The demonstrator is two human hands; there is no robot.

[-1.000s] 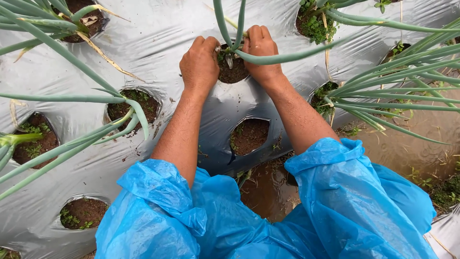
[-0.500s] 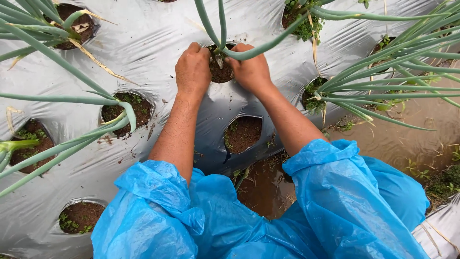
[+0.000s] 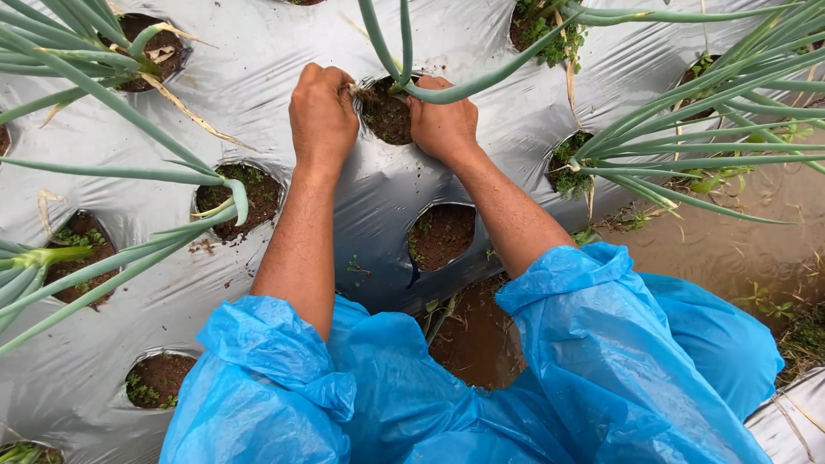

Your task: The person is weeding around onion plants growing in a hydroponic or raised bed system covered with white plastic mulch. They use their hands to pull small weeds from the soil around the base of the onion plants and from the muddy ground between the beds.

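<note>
I am noting both fists closing tighter than a moment ago: left hand [image 3: 322, 116] and right hand [image 3: 443, 127] are clenching the long green onion plant [image 3: 404, 51] base at the soil-filled hole [image 3: 387, 116] in the silver plastic mulch sheet [image 3: 258, 60]; the stems are leaning further, suggesting loosening.

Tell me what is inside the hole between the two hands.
The hole holds dark soil, and green onion stalks rise from it. The left hand and right hand press at its edges. The plant's base and roots are hidden by soil and fingers.
</note>
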